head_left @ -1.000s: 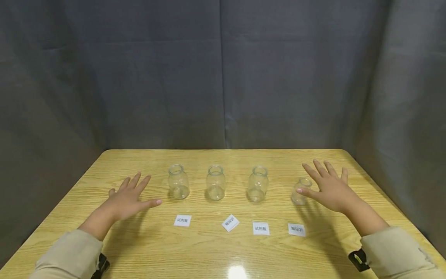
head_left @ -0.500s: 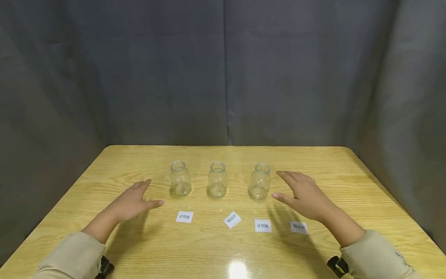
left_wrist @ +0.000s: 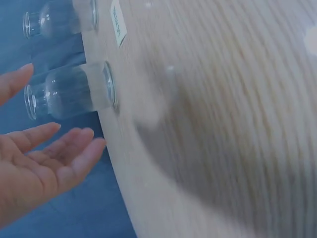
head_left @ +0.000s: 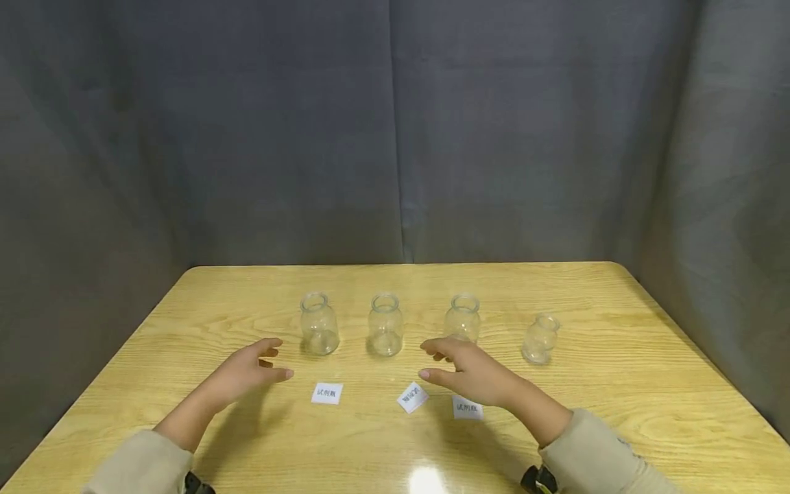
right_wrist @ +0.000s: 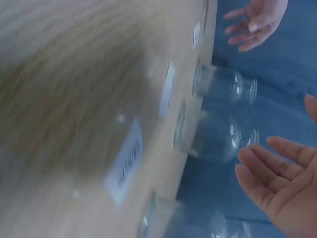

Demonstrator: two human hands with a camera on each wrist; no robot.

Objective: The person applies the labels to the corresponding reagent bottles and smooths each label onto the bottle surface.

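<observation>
Right hand (head_left: 478,377) above the tabletop (head_left: 617,412), fingers relaxed and spread, grip wide, holding nothing, touching nothing; thumb tip just over the tilted label (head_left: 412,397), fingers just in front of the third jar (head_left: 463,319). Left hand (head_left: 249,374) likewise loose and empty, grip wide, thumb pointing at the left label (head_left: 327,393), fingers near the left jar (head_left: 318,324) but apart from it. Four clear glass jars in a row across the tabletop, all upright, long axis vertical, mouths up: left jar, middle jar (head_left: 385,325), third jar, and a smaller right jar (head_left: 540,338) standing well apart from both hands. Tilted label lying flat, turned cornerwise, below the middle jar; another label (head_left: 467,407) partly under the right wrist. Wrist views blurred: open palms beside jars, nothing pinched.
</observation>
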